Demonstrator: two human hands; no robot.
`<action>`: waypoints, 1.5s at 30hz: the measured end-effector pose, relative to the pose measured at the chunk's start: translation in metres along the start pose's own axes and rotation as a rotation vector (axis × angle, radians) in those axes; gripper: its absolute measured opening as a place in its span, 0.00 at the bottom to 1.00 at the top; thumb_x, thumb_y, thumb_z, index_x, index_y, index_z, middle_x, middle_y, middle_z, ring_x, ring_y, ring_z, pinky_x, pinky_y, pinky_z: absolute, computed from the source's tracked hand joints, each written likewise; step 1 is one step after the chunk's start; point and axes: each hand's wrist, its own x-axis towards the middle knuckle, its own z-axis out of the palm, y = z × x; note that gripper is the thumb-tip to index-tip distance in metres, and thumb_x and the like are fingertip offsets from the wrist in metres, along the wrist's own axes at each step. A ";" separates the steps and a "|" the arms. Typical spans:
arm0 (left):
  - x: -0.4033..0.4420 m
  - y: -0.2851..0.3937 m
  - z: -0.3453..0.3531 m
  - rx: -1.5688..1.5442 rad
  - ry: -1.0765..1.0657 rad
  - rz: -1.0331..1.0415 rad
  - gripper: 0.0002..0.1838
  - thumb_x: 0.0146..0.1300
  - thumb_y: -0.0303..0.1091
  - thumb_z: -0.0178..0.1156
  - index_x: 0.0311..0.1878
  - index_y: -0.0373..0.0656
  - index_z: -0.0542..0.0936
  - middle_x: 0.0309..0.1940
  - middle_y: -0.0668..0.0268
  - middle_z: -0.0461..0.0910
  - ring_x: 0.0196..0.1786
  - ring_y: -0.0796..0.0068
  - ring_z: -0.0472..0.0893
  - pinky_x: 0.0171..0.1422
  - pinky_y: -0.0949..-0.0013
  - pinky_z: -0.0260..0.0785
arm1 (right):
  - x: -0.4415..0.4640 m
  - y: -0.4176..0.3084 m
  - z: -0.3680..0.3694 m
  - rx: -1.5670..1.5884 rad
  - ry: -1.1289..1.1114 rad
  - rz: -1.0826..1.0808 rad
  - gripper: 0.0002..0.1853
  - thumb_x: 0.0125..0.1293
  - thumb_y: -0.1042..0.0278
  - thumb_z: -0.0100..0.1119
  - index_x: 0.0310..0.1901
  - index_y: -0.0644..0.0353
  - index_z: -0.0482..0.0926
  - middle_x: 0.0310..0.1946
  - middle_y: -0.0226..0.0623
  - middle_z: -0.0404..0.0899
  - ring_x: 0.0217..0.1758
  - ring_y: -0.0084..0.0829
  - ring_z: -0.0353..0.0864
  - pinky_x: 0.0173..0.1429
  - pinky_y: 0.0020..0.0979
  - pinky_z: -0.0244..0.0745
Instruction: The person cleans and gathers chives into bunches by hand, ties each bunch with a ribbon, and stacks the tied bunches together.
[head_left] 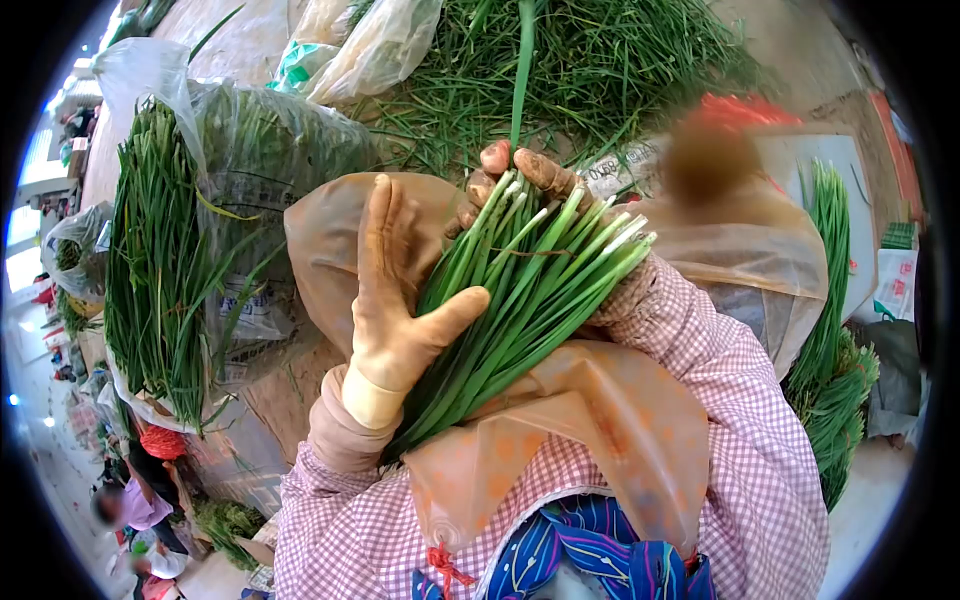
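A bundle of garlic chives point(535, 270) lies slanted over my lap, white stem ends up and to the right, with a thin band across it. My left hand point(390, 310), in a pale stained glove, is beside the bundle with its fingers stretched up and the thumb spread over the leaves. Behind the stem ends, my right hand point(530, 175) pinches a single chive leaf point(524, 75) that points upward. Part of that hand is hidden by the bundle, which rests against my right wrist.
Loose chives point(590, 80) are heaped ahead. To the left stands a plastic bag of chives point(160, 270); more bundles point(830, 400) lie at the right. A brown plastic apron point(600, 400) covers my lap. A blurred dark shape point(710, 155) hangs at upper right. People are far left.
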 end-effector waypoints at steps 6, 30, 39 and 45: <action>-0.003 0.009 0.001 -0.548 -0.415 -0.653 0.44 0.50 0.29 0.69 0.70 0.36 0.57 0.62 0.59 0.70 0.64 0.68 0.69 0.70 0.67 0.59 | -0.002 -0.006 0.007 -0.146 -0.092 -0.010 0.16 0.68 0.50 0.54 0.40 0.56 0.78 0.36 0.38 0.81 0.46 0.37 0.81 0.50 0.37 0.79; -0.018 0.010 -0.002 -0.671 -0.112 -0.666 0.25 0.61 0.33 0.58 0.61 0.36 0.69 0.52 0.60 0.77 0.51 0.71 0.78 0.59 0.68 0.70 | -0.041 -0.008 0.069 -1.909 -0.139 -0.206 0.12 0.63 0.59 0.61 0.31 0.60 0.80 0.23 0.40 0.80 0.27 0.34 0.82 0.30 0.33 0.75; -0.018 -0.011 -0.010 -0.772 -0.092 -0.693 0.24 0.62 0.35 0.58 0.61 0.38 0.71 0.50 0.61 0.80 0.49 0.71 0.80 0.54 0.68 0.74 | -0.066 -0.115 0.053 -1.399 0.149 -0.596 0.20 0.68 0.58 0.56 0.55 0.64 0.73 0.43 0.36 0.80 0.39 0.23 0.80 0.46 0.26 0.76; -0.019 -0.013 -0.011 -0.814 -0.104 -0.684 0.28 0.59 0.40 0.59 0.61 0.37 0.71 0.49 0.60 0.80 0.49 0.69 0.80 0.55 0.66 0.74 | -0.089 -0.081 -0.011 -0.694 0.388 -0.246 0.38 0.67 0.39 0.50 0.69 0.59 0.57 0.53 0.45 0.75 0.54 0.34 0.75 0.55 0.36 0.75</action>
